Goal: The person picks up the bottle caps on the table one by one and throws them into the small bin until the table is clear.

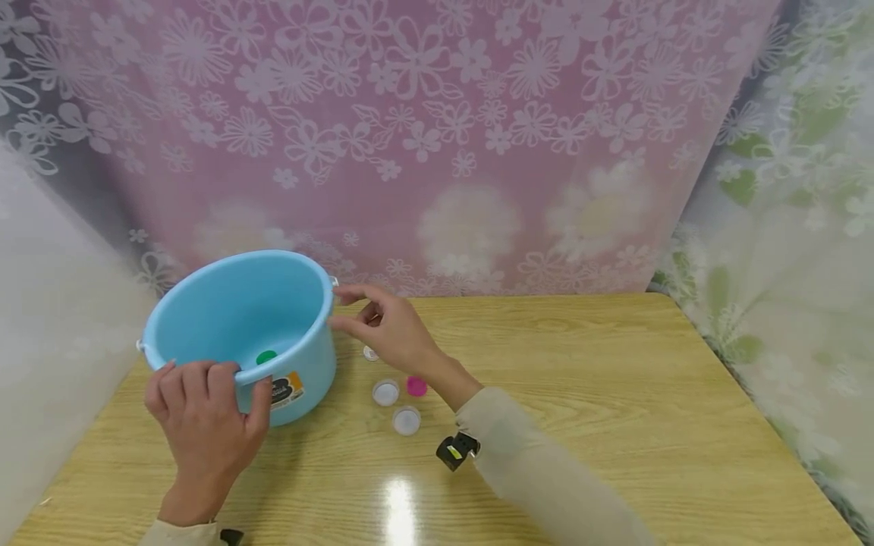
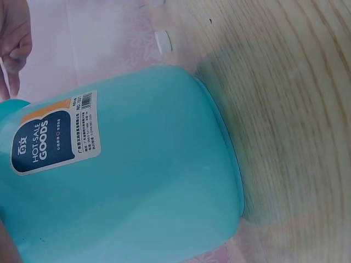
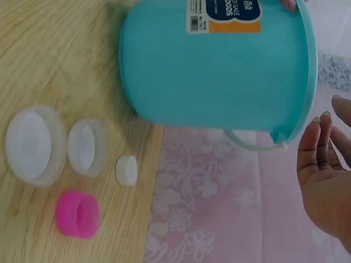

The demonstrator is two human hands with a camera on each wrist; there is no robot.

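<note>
One light-blue round plastic bucket [image 1: 317,371] stands on the wood-grain table [image 1: 580,425]. The left hand [image 1: 208,417] grips its near rim; the right hand [image 1: 403,334], fingers bent and parted around nothing, is beside its right rim. Right of the bucket lie three whitish round plastic caps [image 1: 385,392] and one pink round plastic cap [image 1: 416,386]. Only the head view shows one green object [image 1: 266,356] inside the bucket; only the right wrist view shows the pale handle's curve [image 3: 252,146].

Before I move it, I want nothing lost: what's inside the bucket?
One small green thing shows low inside the bucket. Its near wall covers the nearest part inside, so anything there can't be seen.
</note>
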